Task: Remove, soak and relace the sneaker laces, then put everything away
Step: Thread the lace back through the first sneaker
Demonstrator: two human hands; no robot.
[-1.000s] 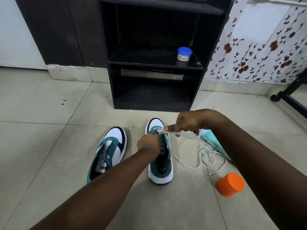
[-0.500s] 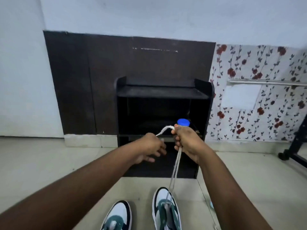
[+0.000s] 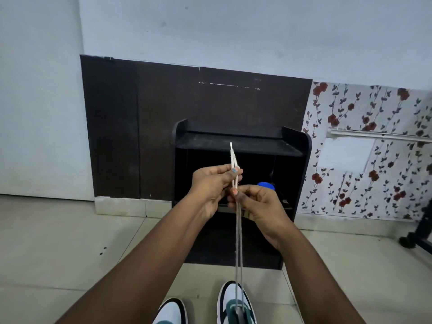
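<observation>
1. At the bottom edge of the view, two sneakers stand on the tiled floor point(image 3: 70, 242). The left sneaker point(image 3: 171, 312) shows only its white toe with a black rim. The right sneaker point(image 3: 236, 302) shows a white toe, a black rim and a teal tongue area.
2. A white lace point(image 3: 238, 242) rises from the top of the right sneaker as two strands running side by side, pulled taut up to the hands.
3. Both forearms reach forward from the lower corners and meet in the middle of the view.
4. The right hand point(image 3: 257, 204) has its fingers curled around the two strands, pinching them just below the left hand.
5. The left hand point(image 3: 210, 183) pinches the same two strands a little higher, between thumb and fingertips. The hands are touching or very nearly so.
6. The two lace ends stick up together above the left hand, held level with each other.
7. Behind the hands stands a black shelf unit point(image 3: 301, 160) on the floor. A blue-lidded jar point(image 3: 266, 185) on one of its shelves is mostly hidden by the right hand.
8. Beyond it, a dark brown panel point(image 3: 140, 125) covers the lower wall, with floral wallpaper point(image 3: 374, 183) to its right and plain pale wall above.
</observation>
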